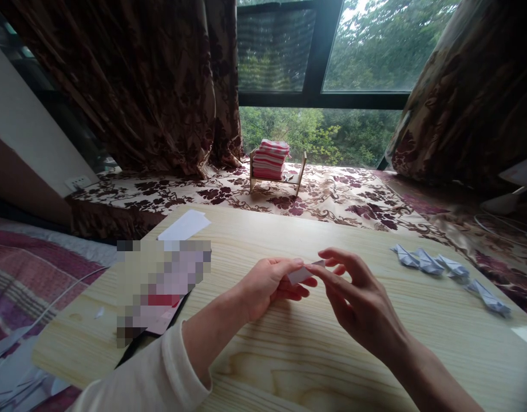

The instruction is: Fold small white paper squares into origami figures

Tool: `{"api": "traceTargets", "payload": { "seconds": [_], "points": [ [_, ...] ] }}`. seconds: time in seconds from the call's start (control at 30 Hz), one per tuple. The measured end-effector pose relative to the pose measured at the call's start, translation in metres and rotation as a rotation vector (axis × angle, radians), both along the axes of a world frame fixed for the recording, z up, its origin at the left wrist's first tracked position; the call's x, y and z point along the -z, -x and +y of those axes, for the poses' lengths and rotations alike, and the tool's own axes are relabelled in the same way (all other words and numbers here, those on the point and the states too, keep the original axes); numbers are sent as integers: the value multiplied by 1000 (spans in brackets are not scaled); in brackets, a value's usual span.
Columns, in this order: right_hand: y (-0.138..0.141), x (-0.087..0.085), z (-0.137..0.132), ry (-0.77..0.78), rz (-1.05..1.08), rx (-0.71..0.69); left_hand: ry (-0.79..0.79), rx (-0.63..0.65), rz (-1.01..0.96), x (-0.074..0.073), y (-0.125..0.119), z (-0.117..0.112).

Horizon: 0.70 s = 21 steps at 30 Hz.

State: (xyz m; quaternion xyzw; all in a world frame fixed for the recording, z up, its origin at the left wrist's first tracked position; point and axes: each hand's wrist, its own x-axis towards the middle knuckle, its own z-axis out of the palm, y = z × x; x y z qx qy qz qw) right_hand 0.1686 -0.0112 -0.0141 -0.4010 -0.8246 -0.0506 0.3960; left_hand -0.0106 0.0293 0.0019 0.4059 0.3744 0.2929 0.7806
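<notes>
Above the middle of the wooden table [332, 355], a small folded piece of white paper [300, 275] is between my two hands. My left hand [269, 283] pinches its left side, thumb on top and fingers beneath. On the right side, my right hand [351, 283] has its fingertips at the paper's edge, with its index finger laid along it and the other fingers curled. Several folded white paper pieces [429, 263] stand in a slanting row at the table's right side.
White paper strips [185, 225] lie at the table's back left. Beside them is a blurred-out device [164, 303]. A small wooden rack [298, 178] with folded striped cloths [270, 160] stands on the covered window ledge. A lamp [518, 177] is at the far right.
</notes>
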Motion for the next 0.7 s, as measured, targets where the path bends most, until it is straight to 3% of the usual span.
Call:
{"api": "traceTargets", "payload": {
  "seconds": [0.7],
  "points": [
    [2, 2, 0, 45, 17, 6, -18, -9, 0, 3, -1, 0]
  ]
}}
